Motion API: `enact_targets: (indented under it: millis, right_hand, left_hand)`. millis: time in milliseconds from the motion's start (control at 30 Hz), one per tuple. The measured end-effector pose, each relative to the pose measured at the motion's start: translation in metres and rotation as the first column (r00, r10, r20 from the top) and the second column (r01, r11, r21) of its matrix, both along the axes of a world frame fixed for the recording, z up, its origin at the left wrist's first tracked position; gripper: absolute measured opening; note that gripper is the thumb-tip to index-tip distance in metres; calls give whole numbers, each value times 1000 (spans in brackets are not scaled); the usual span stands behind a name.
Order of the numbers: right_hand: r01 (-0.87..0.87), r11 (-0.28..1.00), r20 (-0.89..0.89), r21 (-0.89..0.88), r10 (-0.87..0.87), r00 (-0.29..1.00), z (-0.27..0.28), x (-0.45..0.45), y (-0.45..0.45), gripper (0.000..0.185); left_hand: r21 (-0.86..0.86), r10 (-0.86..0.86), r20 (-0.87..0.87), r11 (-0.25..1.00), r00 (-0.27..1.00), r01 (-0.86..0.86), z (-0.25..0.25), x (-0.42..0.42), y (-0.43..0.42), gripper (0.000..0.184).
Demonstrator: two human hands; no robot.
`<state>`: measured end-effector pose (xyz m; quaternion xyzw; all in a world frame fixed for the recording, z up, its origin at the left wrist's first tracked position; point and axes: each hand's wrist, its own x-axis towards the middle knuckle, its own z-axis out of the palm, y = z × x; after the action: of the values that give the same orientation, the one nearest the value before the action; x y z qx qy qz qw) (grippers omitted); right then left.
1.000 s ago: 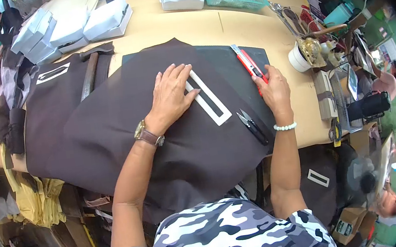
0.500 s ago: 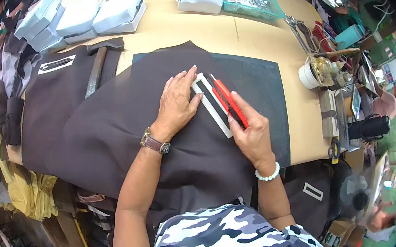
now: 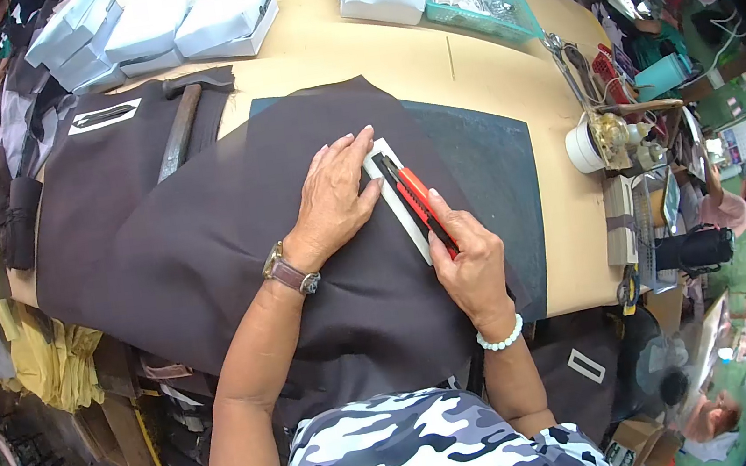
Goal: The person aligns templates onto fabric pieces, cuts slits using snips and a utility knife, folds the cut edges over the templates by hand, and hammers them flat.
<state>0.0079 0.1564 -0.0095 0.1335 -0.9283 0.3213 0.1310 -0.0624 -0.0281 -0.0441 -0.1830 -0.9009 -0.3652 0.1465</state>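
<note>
A large piece of dark brown sheet material [image 3: 221, 220] covers the middle of the table. On it lies a narrow white rectangular frame [image 3: 404, 221] with a long slot. My left hand [image 3: 330, 196] rests flat on the material, its thumb against the frame's left edge near the top. In my right hand [image 3: 474, 267] is a red and black utility knife [image 3: 426, 202], held at a slant. The knife's tip is over the upper part of the slot; I cannot tell whether it touches the material. The knife and fingers cover part of the frame's right side.
Under the material lies a dark green cutting mat [image 3: 490, 156]. To the left are a hammer [image 3: 182, 131] and another white frame [image 3: 105, 116]. White boxes [image 3: 228, 26] and a teal basket [image 3: 479, 2] of small metal parts stand behind. A white cup [image 3: 582, 147] sits at right.
The knife has moved left and slightly down, from beside the frame's right edge to over its slot. My right hand has shifted down a little with it. My left hand stays put.
</note>
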Motion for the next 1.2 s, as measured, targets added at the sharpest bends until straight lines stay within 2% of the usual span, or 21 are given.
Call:
enact_targets:
  millis: [433,533,633,733,767,867,1100,1200]
  right_hand:
    - [-27,999,-10,37,28,1000,-1,-3,0,53]
    - [-60,994,13,95,59,998,5,-7,3,51]
    - [-117,957,119,265,87,989,37,-16,1,45]
    - [-139,864,129,485,87,988,60,-32,-8,39]
    - [-162,847,83,506,140,987,65,-38,-10,34]
    - [-216,788,130,576,172,976,77,-49,-17,32]
    - [-292,728,218,620,198,956,96,-51,-18,30]
    - [-310,733,297,606,153,943,103,-42,-17,31]
  left_hand:
    - [7,5,-6,1000,1000,-5,-1,0,0,57]
    - [-3,1,25,1000,1000,-1,-3,-1,-1,61]
    - [-40,-25,49,999,999,27,3,2,-2,73]
    - [-58,-54,100,997,993,60,7,5,-4,86]
    - [-52,-60,103,997,993,66,7,4,-5,88]
    - [-39,-66,116,997,991,71,3,3,-6,91]
    - [-29,-59,135,998,989,64,2,3,-7,94]
    - [-27,-56,135,998,989,60,4,4,-6,93]
